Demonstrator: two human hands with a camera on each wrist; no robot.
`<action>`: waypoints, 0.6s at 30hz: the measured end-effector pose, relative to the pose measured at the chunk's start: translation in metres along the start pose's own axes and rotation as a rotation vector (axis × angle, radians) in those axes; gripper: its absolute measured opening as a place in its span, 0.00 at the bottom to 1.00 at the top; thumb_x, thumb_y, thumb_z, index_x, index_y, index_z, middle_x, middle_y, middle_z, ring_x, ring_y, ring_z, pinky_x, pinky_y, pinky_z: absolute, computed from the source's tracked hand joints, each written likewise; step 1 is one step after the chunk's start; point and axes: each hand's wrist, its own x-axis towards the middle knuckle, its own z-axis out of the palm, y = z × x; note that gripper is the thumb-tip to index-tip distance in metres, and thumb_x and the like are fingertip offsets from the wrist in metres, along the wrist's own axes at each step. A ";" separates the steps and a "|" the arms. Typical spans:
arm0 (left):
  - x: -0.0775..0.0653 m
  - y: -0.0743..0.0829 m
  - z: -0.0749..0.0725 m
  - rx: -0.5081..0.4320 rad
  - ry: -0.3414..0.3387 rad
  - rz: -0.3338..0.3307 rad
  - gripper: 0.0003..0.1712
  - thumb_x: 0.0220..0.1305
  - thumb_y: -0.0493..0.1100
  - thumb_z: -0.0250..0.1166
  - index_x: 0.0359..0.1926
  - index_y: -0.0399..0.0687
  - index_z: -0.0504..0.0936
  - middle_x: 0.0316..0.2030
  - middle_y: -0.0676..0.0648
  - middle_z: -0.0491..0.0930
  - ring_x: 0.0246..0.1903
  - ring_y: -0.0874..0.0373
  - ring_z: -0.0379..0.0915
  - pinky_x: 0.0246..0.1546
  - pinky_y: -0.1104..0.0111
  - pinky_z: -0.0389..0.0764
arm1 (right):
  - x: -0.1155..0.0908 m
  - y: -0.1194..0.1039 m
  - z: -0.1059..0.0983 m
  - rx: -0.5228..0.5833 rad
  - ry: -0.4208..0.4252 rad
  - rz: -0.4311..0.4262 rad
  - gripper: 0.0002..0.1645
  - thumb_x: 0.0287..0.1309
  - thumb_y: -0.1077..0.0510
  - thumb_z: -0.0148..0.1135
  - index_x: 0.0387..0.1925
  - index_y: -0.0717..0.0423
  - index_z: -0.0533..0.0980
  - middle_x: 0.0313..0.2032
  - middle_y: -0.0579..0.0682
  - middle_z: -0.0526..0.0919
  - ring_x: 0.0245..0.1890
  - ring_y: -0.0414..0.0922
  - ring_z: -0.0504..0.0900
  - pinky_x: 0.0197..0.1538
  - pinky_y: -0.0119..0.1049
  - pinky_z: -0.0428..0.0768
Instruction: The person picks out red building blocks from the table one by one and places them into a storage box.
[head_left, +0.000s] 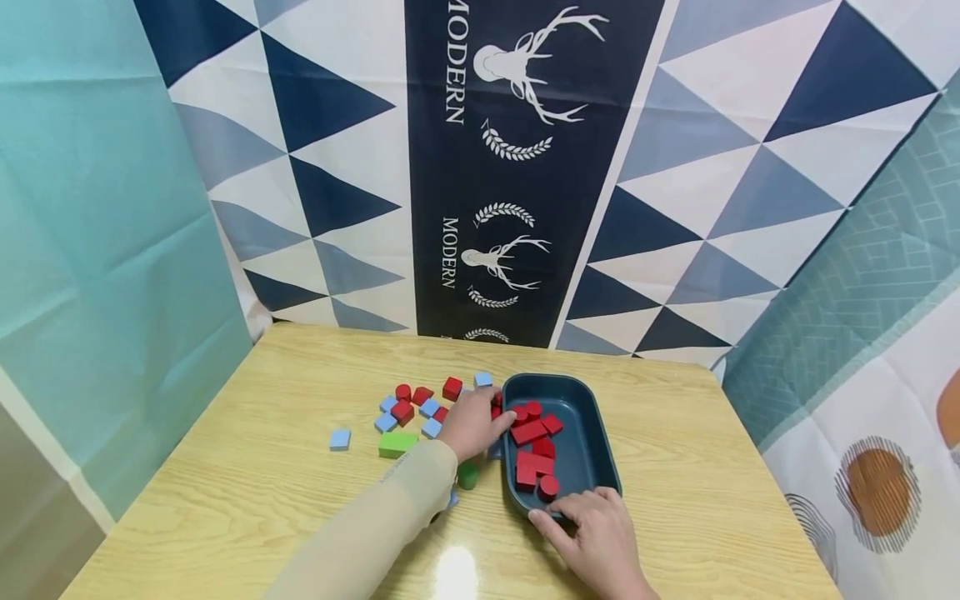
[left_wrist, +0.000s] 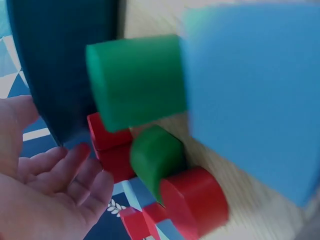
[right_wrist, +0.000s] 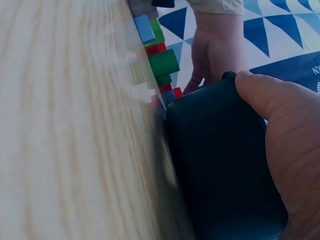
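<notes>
Near the front of a dark blue tray (head_left: 581, 442), my right hand (head_left: 600, 533) grips the rim, its thumb on the outer wall in the right wrist view. Several red blocks (head_left: 529, 432) lie inside along the tray's left side. My left hand (head_left: 474, 427) is just left of the tray, over the loose blocks, its thumb reaching the rim. The left wrist view shows that hand's fingers (left_wrist: 75, 175) spread and slightly bent beside a red block (left_wrist: 117, 162). A green cylinder (left_wrist: 137, 82), a red cylinder (left_wrist: 195, 202) and a blue block (left_wrist: 255, 90) are close by.
Red and blue blocks (head_left: 402, 412) are scattered left of the tray, with a long green block (head_left: 397, 444) at their front. One blue block (head_left: 340, 440) lies apart at the far left. Patterned cloth (head_left: 337, 167) hangs behind the wooden table (head_left: 247, 467).
</notes>
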 end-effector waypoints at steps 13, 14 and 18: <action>0.012 0.005 -0.003 -0.330 -0.086 -0.075 0.26 0.75 0.43 0.66 0.68 0.37 0.77 0.52 0.42 0.85 0.48 0.52 0.80 0.58 0.56 0.86 | -0.002 0.001 0.000 0.004 0.014 -0.004 0.14 0.49 0.38 0.83 0.22 0.36 0.86 0.23 0.30 0.86 0.27 0.25 0.79 0.42 0.39 0.76; 0.013 0.005 -0.003 -0.322 -0.082 -0.068 0.25 0.74 0.42 0.65 0.67 0.37 0.78 0.50 0.42 0.85 0.45 0.53 0.79 0.54 0.58 0.86 | -0.002 0.001 0.000 0.004 0.015 -0.005 0.14 0.50 0.38 0.83 0.22 0.36 0.86 0.23 0.30 0.86 0.27 0.25 0.79 0.42 0.39 0.76; 0.013 0.005 -0.001 -0.305 -0.072 -0.056 0.22 0.72 0.40 0.65 0.63 0.37 0.80 0.40 0.45 0.83 0.33 0.57 0.78 0.40 0.65 0.84 | -0.002 0.001 -0.001 0.004 0.019 -0.006 0.15 0.50 0.37 0.82 0.21 0.36 0.86 0.23 0.30 0.86 0.27 0.26 0.79 0.42 0.39 0.76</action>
